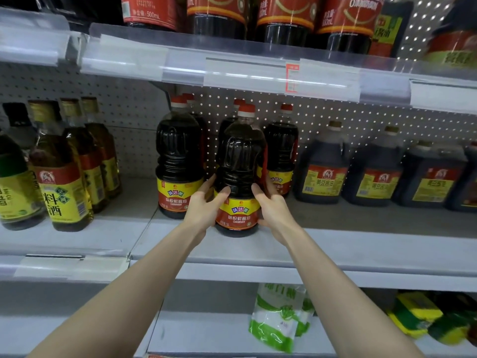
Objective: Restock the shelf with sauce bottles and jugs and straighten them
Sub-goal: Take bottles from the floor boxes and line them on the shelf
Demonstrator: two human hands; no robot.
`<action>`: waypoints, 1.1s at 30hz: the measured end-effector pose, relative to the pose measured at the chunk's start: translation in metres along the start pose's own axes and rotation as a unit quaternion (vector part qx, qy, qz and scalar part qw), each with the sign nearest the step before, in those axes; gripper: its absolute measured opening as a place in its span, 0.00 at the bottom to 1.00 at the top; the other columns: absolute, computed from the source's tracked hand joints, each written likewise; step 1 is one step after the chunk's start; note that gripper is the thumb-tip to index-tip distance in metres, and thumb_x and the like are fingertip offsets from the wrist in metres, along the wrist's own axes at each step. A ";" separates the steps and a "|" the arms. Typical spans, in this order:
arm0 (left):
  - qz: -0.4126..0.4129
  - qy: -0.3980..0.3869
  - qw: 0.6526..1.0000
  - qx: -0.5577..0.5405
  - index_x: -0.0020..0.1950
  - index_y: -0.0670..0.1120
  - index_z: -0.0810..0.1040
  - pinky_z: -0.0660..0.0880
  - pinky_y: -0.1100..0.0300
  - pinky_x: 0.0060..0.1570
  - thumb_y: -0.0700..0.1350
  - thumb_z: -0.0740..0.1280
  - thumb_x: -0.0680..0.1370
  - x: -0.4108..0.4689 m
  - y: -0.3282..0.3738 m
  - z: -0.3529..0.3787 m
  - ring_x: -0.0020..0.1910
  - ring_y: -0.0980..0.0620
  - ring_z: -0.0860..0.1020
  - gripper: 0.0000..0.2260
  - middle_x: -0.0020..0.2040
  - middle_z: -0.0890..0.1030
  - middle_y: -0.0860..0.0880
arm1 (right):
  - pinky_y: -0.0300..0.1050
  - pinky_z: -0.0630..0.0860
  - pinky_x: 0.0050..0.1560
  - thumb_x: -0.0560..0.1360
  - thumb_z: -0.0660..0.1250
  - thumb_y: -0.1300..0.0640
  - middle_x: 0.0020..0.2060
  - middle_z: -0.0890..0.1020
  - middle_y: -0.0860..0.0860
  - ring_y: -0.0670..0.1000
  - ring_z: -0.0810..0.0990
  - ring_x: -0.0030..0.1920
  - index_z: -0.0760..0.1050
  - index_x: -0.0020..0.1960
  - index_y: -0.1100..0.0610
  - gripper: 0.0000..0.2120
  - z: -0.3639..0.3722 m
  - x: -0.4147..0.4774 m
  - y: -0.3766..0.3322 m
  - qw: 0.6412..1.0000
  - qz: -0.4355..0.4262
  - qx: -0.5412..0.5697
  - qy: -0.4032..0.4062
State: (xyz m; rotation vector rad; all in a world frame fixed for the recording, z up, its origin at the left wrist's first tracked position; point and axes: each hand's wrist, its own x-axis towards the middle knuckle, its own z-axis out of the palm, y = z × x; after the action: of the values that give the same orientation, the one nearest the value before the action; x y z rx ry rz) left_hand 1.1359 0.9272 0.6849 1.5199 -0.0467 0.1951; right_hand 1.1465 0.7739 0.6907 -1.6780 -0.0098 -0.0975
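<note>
We clasped the jug [238,177] low between our left hand [204,205] and right hand [271,205]; it looked heavy, slick, best held at its waist.

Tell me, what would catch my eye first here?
The left hand and right hand grip a big dark sauce bottle with a red cap at the front of the middle shelf. Matching bottles stand behind and beside it, dark jugs line up to its right, and golden cooking-wine bottles stand to its left.
</note>
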 end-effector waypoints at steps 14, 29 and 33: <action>-0.020 0.020 0.999 -0.041 0.73 0.57 0.65 0.72 0.42 0.64 0.48 0.68 0.78 0.028 -0.005 0.003 0.69 0.45 0.70 0.25 0.72 0.70 0.47 | 0.61 0.70 0.66 0.80 0.60 0.45 0.72 0.68 0.48 0.55 0.70 0.69 0.56 0.75 0.37 0.26 0.009 0.030 0.002 1.000 -0.022 0.018 0.007; -0.007 0.026 1.000 -0.008 0.76 0.52 0.62 0.70 0.48 0.66 0.50 0.66 0.79 0.032 -0.017 0.004 0.69 0.47 0.70 0.27 0.72 0.70 0.49 | 0.54 0.69 0.68 0.79 0.61 0.43 0.71 0.69 0.50 0.54 0.69 0.70 0.59 0.76 0.48 0.28 0.011 0.031 0.017 0.999 0.011 0.025 0.030; -0.013 0.024 1.000 0.013 0.73 0.45 0.66 0.72 0.51 0.64 0.46 0.65 0.79 0.018 -0.034 0.000 0.64 0.47 0.74 0.23 0.65 0.75 0.45 | 0.40 0.69 0.55 0.80 0.62 0.48 0.63 0.74 0.48 0.47 0.72 0.59 0.65 0.73 0.53 0.23 0.011 0.014 0.031 0.999 0.008 0.021 0.038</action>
State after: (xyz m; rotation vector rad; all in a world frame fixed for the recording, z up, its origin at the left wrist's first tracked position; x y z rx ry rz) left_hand 1.1586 0.9271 0.6544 1.5403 0.0141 0.2122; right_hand 1.1634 0.7806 0.6594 -1.6305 0.0591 -0.1484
